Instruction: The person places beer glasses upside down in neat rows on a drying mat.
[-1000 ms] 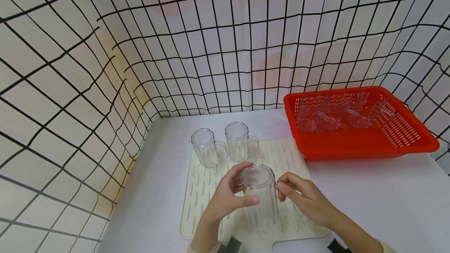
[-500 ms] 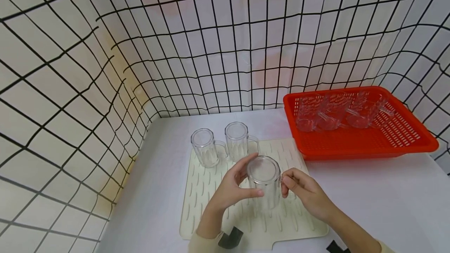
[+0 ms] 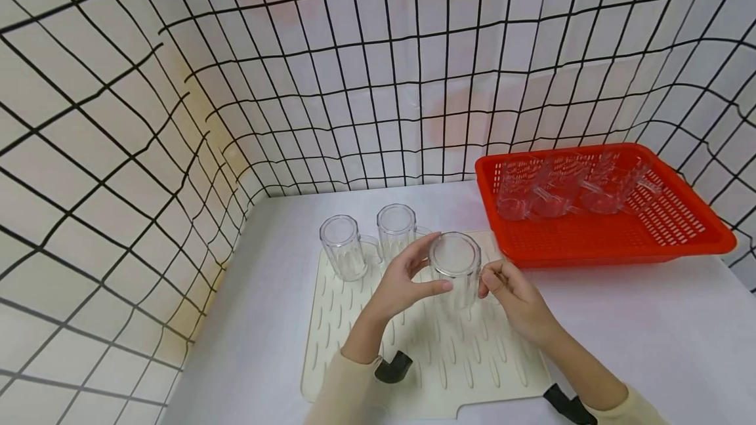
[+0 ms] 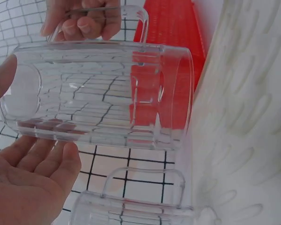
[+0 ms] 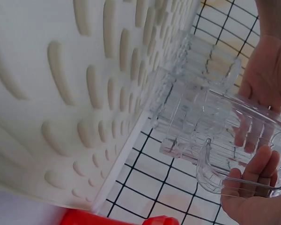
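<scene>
A clear glass mug (image 3: 455, 256) hangs upside down over the ribbed cream drying mat (image 3: 425, 363), its base up and its mouth toward the mat. My left hand (image 3: 406, 284) holds it round the body near the base, thumb on the near side. On the other side my right hand (image 3: 522, 303) grips the handle with curled fingers; the right wrist view shows those fingers through the handle loop (image 5: 207, 166). Two more upside-down glass mugs, one at the left (image 3: 345, 249) and one beside it (image 3: 394, 225), stand at the mat's back edge, handles to the right.
A red plastic basket (image 3: 596, 253) stands at the back right, touching the mat's corner region, with several clear glass mugs (image 3: 549, 197) inside. Black wire grid (image 3: 378, 84) walls rise behind and at both sides of the white table (image 3: 236, 346).
Both hands have carried the mug away from the front of the mat, toward the back and slightly right. It now overlaps the handle of the second standing mug in the head view.
</scene>
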`<state>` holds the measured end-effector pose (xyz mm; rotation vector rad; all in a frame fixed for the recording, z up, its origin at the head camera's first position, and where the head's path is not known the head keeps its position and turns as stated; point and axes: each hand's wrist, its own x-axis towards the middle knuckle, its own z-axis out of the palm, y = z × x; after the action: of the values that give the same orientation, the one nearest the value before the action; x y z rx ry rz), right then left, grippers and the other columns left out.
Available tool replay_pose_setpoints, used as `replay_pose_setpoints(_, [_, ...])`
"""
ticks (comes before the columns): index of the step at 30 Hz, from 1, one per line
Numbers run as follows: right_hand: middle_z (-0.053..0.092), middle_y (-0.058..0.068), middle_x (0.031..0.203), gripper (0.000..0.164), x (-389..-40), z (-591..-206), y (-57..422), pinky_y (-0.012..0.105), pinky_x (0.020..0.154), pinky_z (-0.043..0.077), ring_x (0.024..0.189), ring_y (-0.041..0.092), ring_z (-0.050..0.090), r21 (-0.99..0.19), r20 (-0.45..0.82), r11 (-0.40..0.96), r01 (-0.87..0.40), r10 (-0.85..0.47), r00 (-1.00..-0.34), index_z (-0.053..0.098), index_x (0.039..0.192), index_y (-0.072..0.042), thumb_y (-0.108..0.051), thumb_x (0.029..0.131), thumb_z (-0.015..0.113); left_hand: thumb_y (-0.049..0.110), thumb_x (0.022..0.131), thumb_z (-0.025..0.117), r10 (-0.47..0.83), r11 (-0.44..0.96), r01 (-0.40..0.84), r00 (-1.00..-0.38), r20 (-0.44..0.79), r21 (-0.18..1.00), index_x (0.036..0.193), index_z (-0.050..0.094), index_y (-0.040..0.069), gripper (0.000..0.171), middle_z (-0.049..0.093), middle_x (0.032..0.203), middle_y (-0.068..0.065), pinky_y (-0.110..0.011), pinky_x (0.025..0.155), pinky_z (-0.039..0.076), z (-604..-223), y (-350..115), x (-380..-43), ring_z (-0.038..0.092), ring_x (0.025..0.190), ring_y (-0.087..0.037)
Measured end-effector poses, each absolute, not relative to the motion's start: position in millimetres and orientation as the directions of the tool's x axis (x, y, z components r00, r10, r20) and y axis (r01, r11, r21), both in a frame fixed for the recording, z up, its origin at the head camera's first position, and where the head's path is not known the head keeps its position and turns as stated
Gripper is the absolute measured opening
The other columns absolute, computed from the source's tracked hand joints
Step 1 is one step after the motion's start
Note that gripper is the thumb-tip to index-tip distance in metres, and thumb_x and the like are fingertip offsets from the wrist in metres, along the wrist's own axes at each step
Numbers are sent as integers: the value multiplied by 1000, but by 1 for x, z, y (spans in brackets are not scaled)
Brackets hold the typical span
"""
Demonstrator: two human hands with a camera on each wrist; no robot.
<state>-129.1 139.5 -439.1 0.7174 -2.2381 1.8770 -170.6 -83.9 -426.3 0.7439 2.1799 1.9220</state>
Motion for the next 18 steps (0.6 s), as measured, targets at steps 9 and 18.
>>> replay_pose_setpoints(9, [60,12,91,10,-152,-437,149,14,86,47,90,12,55,-907,297,226,-356,-258,-919,50,104,5,-4,101,49,13,80,80,433,171,232,-891,138,958,149,39,13,80,42,150,2,-29,110,33,-413,-67,-193,39,136,-13])
replay_pose_setpoints(18, [63,14,100,19,-171,-429,155,16,86,48,95,18,57,-885,199,378,-272,-220,-955,50,109,1,-16,101,53,15,79,81,426,219,242,-895,131,945,148,38,13,81,46,146,1,-40,110,36,-410,-55,-217,43,134,-15])
